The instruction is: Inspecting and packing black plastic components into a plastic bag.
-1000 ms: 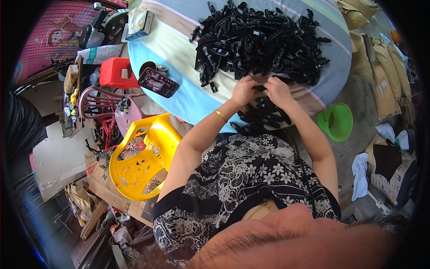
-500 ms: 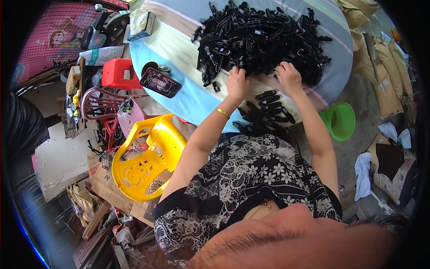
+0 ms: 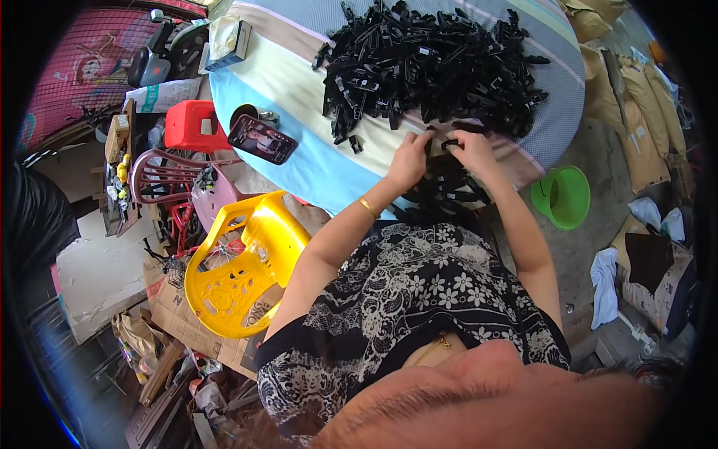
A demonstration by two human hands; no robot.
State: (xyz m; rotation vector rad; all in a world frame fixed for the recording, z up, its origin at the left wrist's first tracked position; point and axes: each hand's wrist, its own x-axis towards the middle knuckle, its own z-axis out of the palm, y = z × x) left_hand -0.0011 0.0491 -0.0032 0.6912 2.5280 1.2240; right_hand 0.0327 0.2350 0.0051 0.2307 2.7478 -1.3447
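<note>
A large heap of small black plastic parts (image 3: 426, 63) covers the far part of the cloth-covered table (image 3: 299, 82). Just this side of it, my left hand (image 3: 409, 159) is closed with thumb and forefinger around a black plastic part, mostly hidden by the fingers. Close by on the right, my right hand (image 3: 473, 155) pinches another black plastic part (image 3: 449, 143). The two hands are a short gap apart. Below them, at the near table edge, lies a smaller group of black parts (image 3: 441, 193). One stray black piece (image 3: 355, 144) rests left of the heap.
Left on the table are a phone (image 3: 262, 140) with its screen lit, leaning by a dark mug (image 3: 244, 112), and a tissue box (image 3: 228, 43). A yellow chair (image 3: 262, 224) and red stool (image 3: 193, 126) stand to the left. On the right floor is a green bucket (image 3: 570, 197).
Both hands have drawn back from the heap's near edge toward me and closer together, each with a black part in its fingers. The view has shifted slightly.
</note>
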